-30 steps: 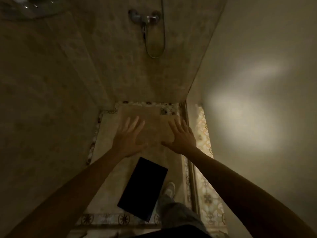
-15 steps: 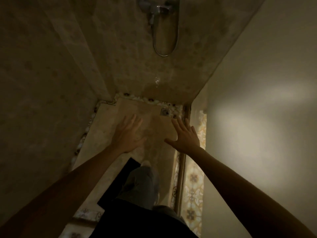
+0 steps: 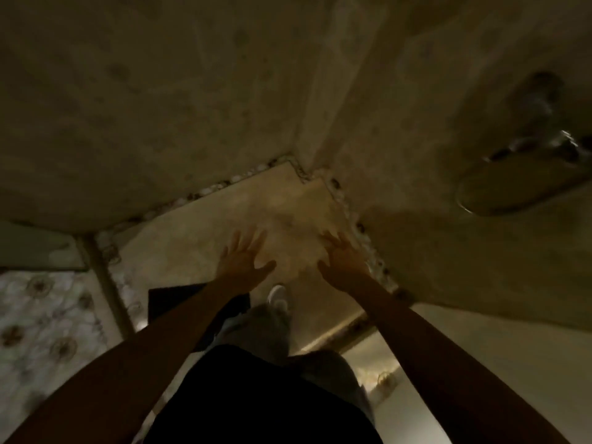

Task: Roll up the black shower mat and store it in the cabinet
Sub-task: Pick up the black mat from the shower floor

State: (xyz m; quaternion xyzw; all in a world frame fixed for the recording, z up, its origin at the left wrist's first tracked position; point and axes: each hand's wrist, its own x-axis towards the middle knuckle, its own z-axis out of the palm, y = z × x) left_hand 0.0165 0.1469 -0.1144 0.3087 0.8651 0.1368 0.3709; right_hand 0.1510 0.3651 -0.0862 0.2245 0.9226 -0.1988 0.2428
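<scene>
The black shower mat (image 3: 171, 298) lies flat on the beige shower floor, mostly hidden under my left forearm and my leg; only a dark corner shows. My left hand (image 3: 243, 259) hovers above the floor with fingers spread, holding nothing, just beyond the mat. My right hand (image 3: 344, 262) is stretched out beside it, also spread and holding nothing, close to the pebble border by the wall. No cabinet is in view.
Tiled shower walls close in ahead and to the right, where the shower tap and hose loop (image 3: 512, 184) hang. A metal threshold strip (image 3: 105, 283) separates the shower floor from patterned floor tiles (image 3: 41, 322) at left. My white shoe (image 3: 277, 294) stands on the shower floor.
The view has swung left and blurred: the tap moved from top centre to the right edge. I have stepped onto the shower floor, and my leg now covers most of the mat. Both hands stay spread.
</scene>
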